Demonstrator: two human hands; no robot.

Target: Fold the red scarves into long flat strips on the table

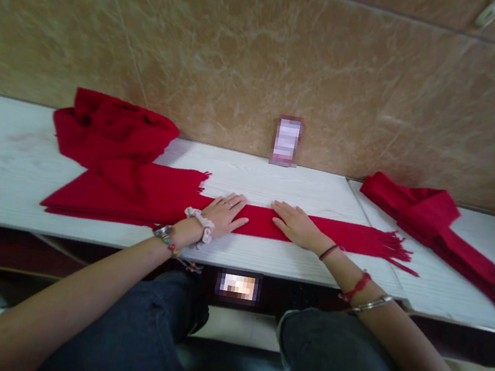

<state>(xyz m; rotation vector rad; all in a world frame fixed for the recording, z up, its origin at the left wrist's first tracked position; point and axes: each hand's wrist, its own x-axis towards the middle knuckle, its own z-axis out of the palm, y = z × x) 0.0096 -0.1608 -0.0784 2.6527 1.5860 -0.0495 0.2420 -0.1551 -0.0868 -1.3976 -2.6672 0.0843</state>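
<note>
A long red scarf [347,236] lies flattened in a narrow strip along the white table, its fringe spread at the right end. My left hand [223,214] rests flat on it, fingers stretched out, close to a wider folded stretch of red cloth [134,189] with a short fringe. My right hand [298,224] also lies flat on the narrow strip, fingers extended toward the left hand. A gap of bare red fabric shows between the two hands. Whether the strip joins the wider cloth is hidden by my left hand and wrist.
A crumpled heap of red fabric [115,130] sits at the back left of the white table [237,253]. Another folded red scarf [430,221] lies at the right, its fringe reaching the front edge. A blurred-out upright phone-like item [286,141] leans against the marbled wall [249,54].
</note>
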